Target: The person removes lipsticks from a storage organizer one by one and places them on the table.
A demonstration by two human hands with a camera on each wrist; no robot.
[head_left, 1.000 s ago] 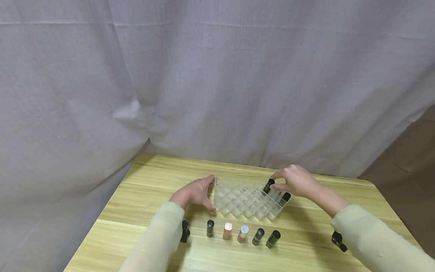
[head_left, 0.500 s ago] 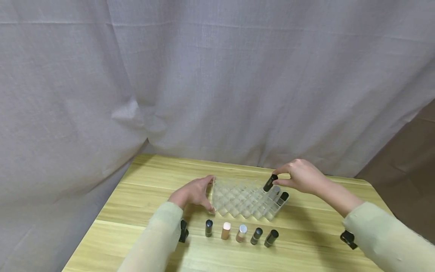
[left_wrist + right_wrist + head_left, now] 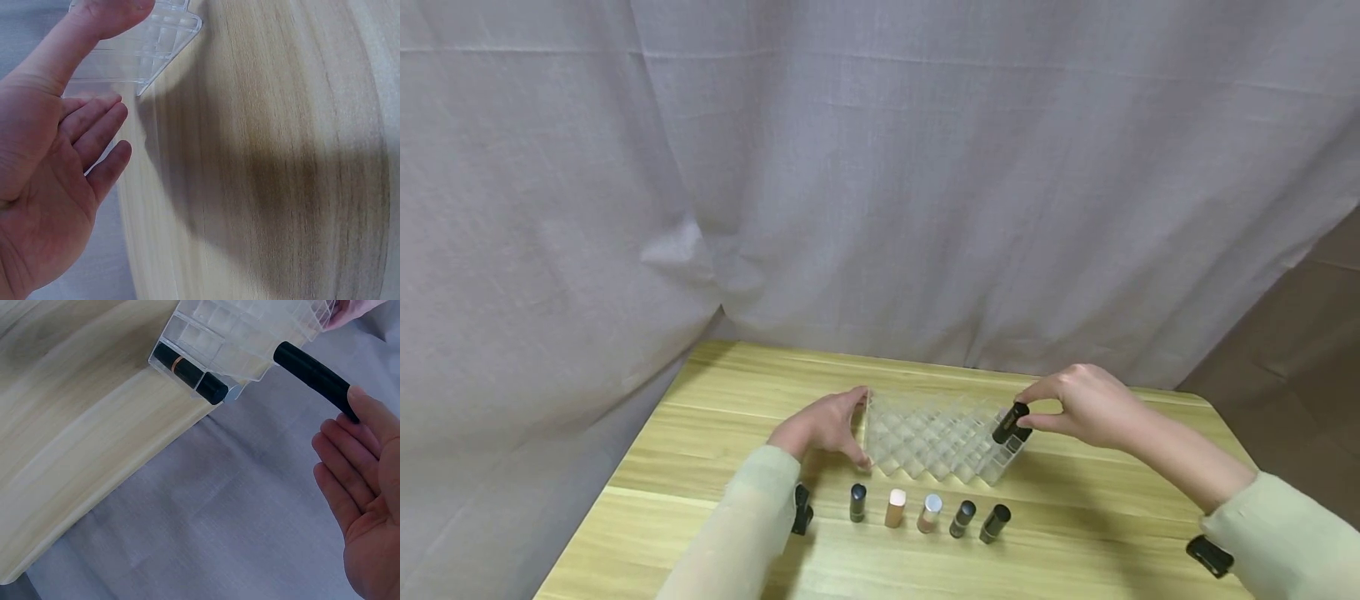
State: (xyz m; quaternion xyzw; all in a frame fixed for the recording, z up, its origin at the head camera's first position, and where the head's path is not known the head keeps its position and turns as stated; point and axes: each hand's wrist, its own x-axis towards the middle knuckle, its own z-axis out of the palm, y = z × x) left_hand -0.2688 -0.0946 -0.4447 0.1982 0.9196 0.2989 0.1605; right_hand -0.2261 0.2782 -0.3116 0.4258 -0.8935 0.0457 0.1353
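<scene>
Right hand (image 3: 1086,408) pinches a black cylindrical lipstick tube (image 3: 1011,423) by its top end, thumb and forefinger; the other fingers are spread loose in the right wrist view. The tube (image 3: 315,377) hangs tilted over the right end of the clear acrylic grid organiser (image 3: 936,442), lower end just above the cells, apparently not yet seated.

Left hand (image 3: 823,425) grasps nothing: fingers straight, thumb (image 3: 106,12) on top of the organiser's left end, fingers against its side wall. It is bracing the organiser (image 3: 147,53), not gripping it.

One black tube with an orange band (image 3: 187,372) already sits in the corner cell at the organiser's right end, beside where the held tube hangs.

Judgement on doing the step well:
- Bring the tube to the tilt of the cells before lowering; as it hangs, its lower end would likely catch a divider.
- Aim for a free cell next to the occupied corner one; avoid knocking that tube.
- Left hand should hold its brace, since the organiser looks light and would likely slide on the pale wooden desk (image 3: 715,400).
- Let go only once the tube is down in its cell.

In front of the organiser, five more tubes (image 3: 928,513) stand in a row on the desk, caps black, pink and silver. Behind it hangs a grey cloth backdrop (image 3: 880,183).
</scene>
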